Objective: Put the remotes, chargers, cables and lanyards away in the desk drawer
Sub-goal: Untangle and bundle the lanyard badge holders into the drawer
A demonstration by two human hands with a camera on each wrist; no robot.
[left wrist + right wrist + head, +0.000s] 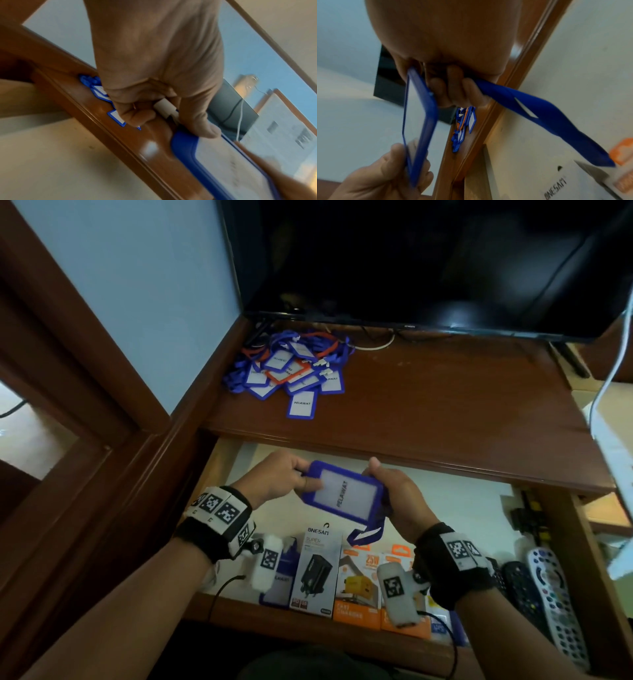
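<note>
Head view: badge holder [342,491], blue frame with a white "PELAWAT" card, held between both hands above the open drawer [455,501]. Left hand [277,477] pinches its left short end, right hand [394,494] grips the right end; long axis runs left to right, tilted down toward the right hand. Its blue strap [364,534] dangles below. Charger boxes [317,570] and remotes [548,587] already lie in the drawer; pile of lanyards [291,368] still on the tabletop [445,392], beyond both hands, nearer the left.

Left wrist view: left-hand fingers [137,115] curled around a white clip [165,108] at the holder's top end.

Right wrist view: right-hand fingers [453,86] curled behind the holder, strap trailing from them toward the drawer. Judgement: lowering straight down suffices.
</note>
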